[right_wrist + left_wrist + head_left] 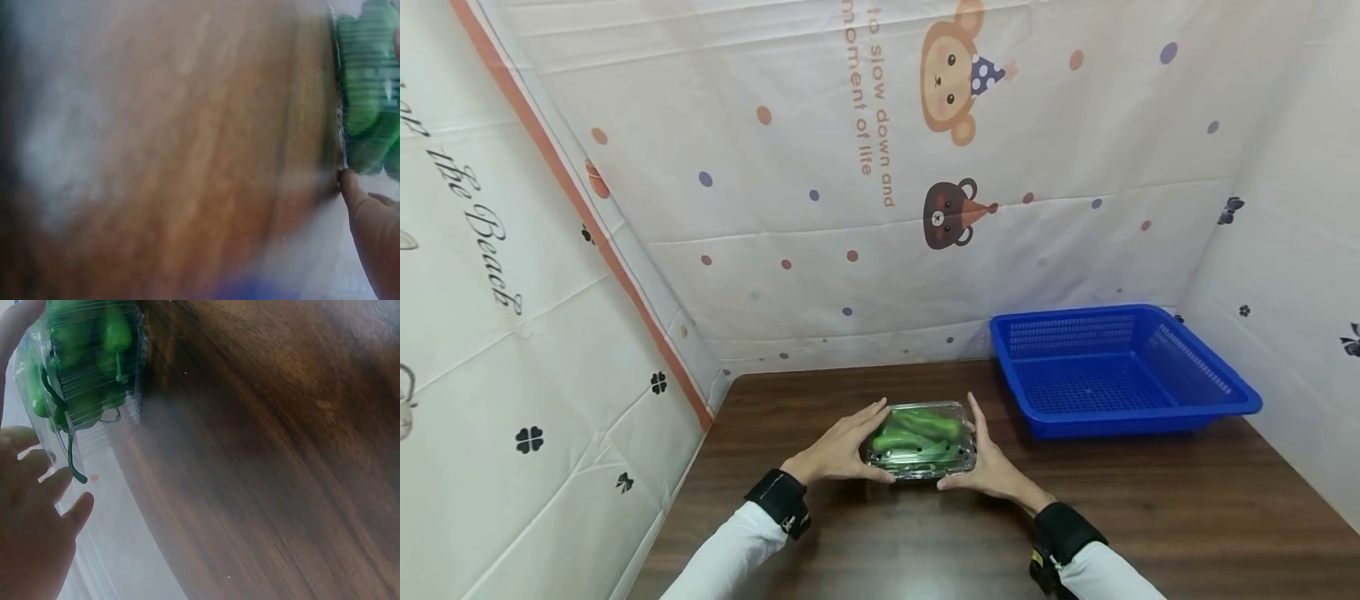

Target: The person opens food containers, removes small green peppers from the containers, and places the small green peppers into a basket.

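Clear clamshell (919, 474) of green peppers (917, 435), held between two sides.
Left hand (844, 446) clamps its left end, right hand (991, 468) its right; blue basket (1150, 418) farther right.

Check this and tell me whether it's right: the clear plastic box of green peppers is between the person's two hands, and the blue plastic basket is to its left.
Wrong side: the blue plastic basket is to the box's right, as the head view shows. The clear plastic box of green peppers is indeed between the left hand and right hand.
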Demonstrator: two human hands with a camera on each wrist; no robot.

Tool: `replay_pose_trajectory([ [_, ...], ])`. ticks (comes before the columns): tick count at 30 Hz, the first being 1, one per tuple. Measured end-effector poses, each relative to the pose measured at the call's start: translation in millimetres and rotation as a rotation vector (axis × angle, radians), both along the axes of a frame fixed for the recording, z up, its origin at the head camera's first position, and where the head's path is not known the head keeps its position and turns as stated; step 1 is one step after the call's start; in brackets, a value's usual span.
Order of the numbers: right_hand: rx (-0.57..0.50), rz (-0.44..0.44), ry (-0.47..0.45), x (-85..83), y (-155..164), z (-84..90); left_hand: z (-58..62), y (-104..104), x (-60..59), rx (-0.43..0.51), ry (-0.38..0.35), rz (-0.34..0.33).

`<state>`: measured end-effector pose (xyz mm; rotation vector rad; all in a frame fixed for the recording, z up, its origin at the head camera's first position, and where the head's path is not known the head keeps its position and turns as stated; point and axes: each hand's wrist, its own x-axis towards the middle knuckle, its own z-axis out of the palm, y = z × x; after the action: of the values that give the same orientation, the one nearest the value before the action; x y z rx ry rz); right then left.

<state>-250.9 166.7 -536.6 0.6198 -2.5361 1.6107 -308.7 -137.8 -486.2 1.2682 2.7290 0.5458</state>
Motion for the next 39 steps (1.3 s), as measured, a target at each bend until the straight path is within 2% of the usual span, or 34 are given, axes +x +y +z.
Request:
replay_pose_trajectory([
  [3,0.095,-0.007,0.067,-0.6,3,3.3,-1.8,5,-2.6,0.002,0.018,-0.013],
  [5,0.119,-0.013,0.06,-1.7,5,5.7,-2.8,8,-4.2,0.004,0.053,-0.019],
  [12,0.045,0.023,-0.163,-4.2,9,12.6,-4.5,12,0.3,-0.027,0.172,0.014],
  [18,0.016,0.03,-0.294,-3.3,12,15.7,0.9,10,10.6,0.084,0.235,-0.028],
  [21,0.002,0.028,-0.289,-7.0,12,18.9,8.5,7,13.2,0.1,0.301,-0.042],
  [26,0.02,0.051,-0.256,-15.0,9,24.0,16.8,1,16.2,0.056,0.443,-0.087],
  [29,0.01,0.058,-0.262,-17.3,7,25.0,16.9,-2,16.4,0.065,0.503,-0.105],
  [35,-0.017,0.069,-0.296,-17.1,1,21.4,13.1,-9,16.5,0.151,0.603,-0.124],
  [39,-0.043,0.077,-0.317,-17.0,-5,18.6,12.6,-12,19.4,0.142,0.69,-0.131],
])
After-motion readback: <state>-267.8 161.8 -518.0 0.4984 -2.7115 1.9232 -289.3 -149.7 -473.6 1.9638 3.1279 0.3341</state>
